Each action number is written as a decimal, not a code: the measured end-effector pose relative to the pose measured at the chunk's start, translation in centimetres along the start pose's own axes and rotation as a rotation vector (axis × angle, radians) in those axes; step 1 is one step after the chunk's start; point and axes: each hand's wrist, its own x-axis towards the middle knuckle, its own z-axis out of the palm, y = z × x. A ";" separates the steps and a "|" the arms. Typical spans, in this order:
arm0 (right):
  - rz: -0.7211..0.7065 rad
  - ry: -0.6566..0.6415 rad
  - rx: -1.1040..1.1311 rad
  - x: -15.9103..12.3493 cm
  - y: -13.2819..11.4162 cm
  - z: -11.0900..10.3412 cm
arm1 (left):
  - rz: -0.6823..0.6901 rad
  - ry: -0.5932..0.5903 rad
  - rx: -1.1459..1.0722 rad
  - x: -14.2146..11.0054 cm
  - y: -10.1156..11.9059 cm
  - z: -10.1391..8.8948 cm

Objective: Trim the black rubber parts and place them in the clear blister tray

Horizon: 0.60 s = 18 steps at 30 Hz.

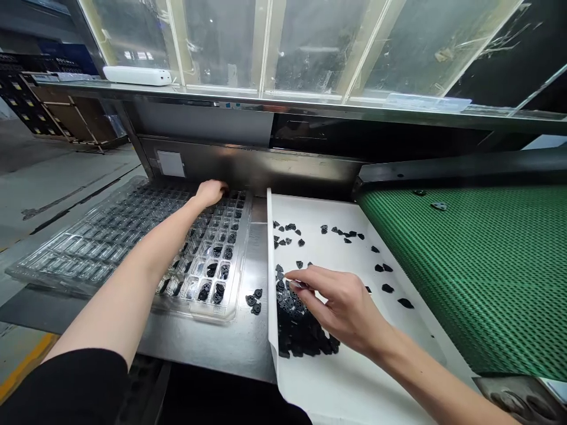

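My left hand (211, 193) reaches to the far end of a clear plastic tray (234, 295) with many pockets. Its fingers curl down over the back pockets, and something dark shows at the tips, too hidden to name. Small black plastic parts (224, 271) sit in many of the pockets. Over a white sheet with a raised side, my right hand (334, 298) has thumb and forefinger pinched together. A small greyish thing shows between them, not clear enough to name. Below these fingers lies a dense pile of black parts (301, 333).
Several loose black parts (256, 301) lie on the metal table (212, 339) between tray and white sheet (319, 381). More are scattered across the sheet. A green conveyor belt (478, 254) runs on the right, with a metal wall (248, 168) and overhead shelf (283, 103) behind.
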 end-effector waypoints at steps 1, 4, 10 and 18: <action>-0.004 -0.001 -0.001 0.0 0.0 0.0 | -0.005 0.015 -0.020 -0.4 0.0 -0.3; -0.017 -0.003 0.008 0.0 0.0 0.0 | -0.020 0.060 -0.115 -1.5 0.6 -1.3; -0.041 0.042 0.023 0.4 -0.4 -0.4 | -0.005 0.136 -0.488 -4.4 6.5 -2.9; 0.005 0.279 0.035 1.1 -1.4 -1.5 | 0.075 -0.421 -1.488 -14.0 19.8 -3.1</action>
